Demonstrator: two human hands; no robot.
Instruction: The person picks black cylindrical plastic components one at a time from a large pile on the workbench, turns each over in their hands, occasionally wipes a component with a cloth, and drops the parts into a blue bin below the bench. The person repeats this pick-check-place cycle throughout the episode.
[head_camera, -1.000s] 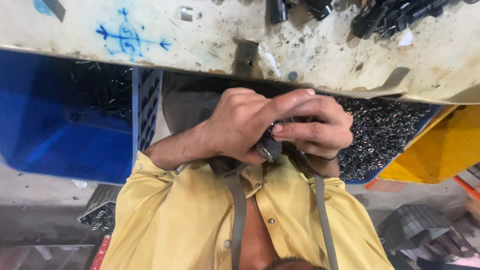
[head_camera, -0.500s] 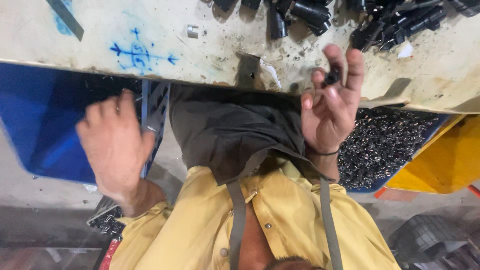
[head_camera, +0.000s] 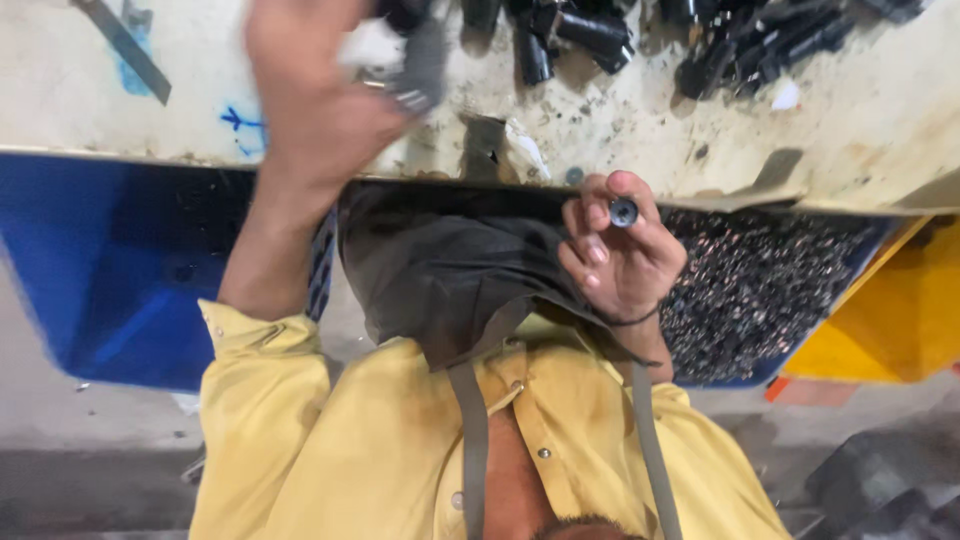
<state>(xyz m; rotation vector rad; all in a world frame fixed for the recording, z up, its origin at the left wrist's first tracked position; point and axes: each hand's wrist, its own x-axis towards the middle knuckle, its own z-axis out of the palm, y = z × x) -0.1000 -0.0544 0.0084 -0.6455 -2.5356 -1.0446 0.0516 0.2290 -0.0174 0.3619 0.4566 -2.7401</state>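
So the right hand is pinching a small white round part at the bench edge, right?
Not quite. The round part pinched by the right hand is black, not white; it is at the bench edge, as the head view shows.

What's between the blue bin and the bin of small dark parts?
Head view: the dark apron hanging below the bench edge fills the gap between blue bin and parts bin.

yellow shirt (head_camera: 340, 440), blue bin (head_camera: 110, 270), black parts (head_camera: 760, 50)
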